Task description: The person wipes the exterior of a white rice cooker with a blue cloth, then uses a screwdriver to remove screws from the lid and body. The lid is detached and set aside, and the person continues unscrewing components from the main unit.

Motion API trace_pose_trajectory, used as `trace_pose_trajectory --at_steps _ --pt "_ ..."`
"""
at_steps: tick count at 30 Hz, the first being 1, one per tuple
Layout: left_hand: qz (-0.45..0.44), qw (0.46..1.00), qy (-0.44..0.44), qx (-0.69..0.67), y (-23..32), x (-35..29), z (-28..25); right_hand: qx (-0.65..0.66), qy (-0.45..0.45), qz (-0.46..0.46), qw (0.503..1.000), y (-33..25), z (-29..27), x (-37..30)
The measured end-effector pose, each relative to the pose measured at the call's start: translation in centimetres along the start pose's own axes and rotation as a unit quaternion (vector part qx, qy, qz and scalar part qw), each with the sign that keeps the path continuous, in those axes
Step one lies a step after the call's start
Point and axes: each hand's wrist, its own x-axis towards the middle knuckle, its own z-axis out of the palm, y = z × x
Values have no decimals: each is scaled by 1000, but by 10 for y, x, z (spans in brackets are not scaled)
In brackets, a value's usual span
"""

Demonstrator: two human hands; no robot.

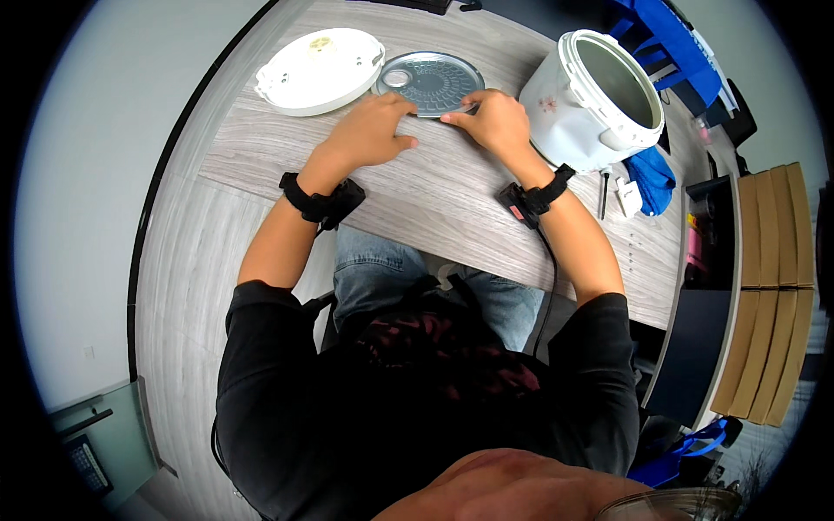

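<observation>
A round grey metal inner lid (439, 82), with a ringed pattern and a small round hole-like part, lies on the wood-grain table between a white outer lid (321, 78) and a white rice cooker body (565, 108). My right hand (497, 124) grips the metal lid's near right edge, thumb at the rim and index finger over it. At the near left edge, my left hand (369, 130) has its fingertips by the rim, with its thumb held apart. The cooker body stands tilted in view with its top uncovered, showing a dark inside.
Right of my right forearm are a thin dark tool (604, 195), a small white part (628, 198) and a blue cloth (653, 181). Brown cardboard boxes (764, 295) stand at far right beside a dark shelf. A cable hangs from my right wrist strap (539, 200).
</observation>
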Motion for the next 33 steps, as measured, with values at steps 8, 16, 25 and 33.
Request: trace_pose_trajectory --at_steps 8,16,25,33 --pt "-37 997 -57 32 -11 2 17 -62 -68 9 996 -6 17 9" --pt "-48 991 -42 120 0 5 17 -42 -76 -17 996 9 9 -5" --pt "60 996 -53 -43 84 33 5 28 -202 3 979 59 -99 -86" --pt "194 967 -101 -131 163 75 38 130 -86 25 987 179 -152 -128"
